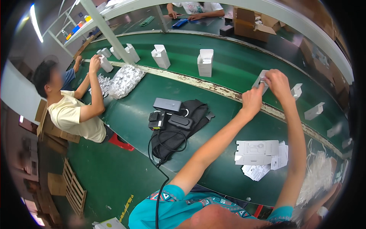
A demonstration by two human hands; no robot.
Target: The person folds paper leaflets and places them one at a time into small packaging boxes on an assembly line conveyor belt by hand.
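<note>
Both my arms reach out over the green belt to a small white carton [259,79] at the right of centre. My left hand [252,100] is closed at its near side, fingers curled, with a fingertip against the carton. At its top my right hand [277,81] has its fingers pinched together on the carton's upper edge. What lies inside the carton is hidden by my fingers. On the same belt, one open white carton [205,65] stands upright to the left, and another white carton [296,91] is just right of my right hand.
Printed leaflets [256,172] lie under a flattened white carton [257,152] on the green table. A black mesh bag [200,114] with a power bank and a cable sits left of my arm. Silvery packets [126,81] lie near a co-worker [78,114]. White strings [314,177] hang at right.
</note>
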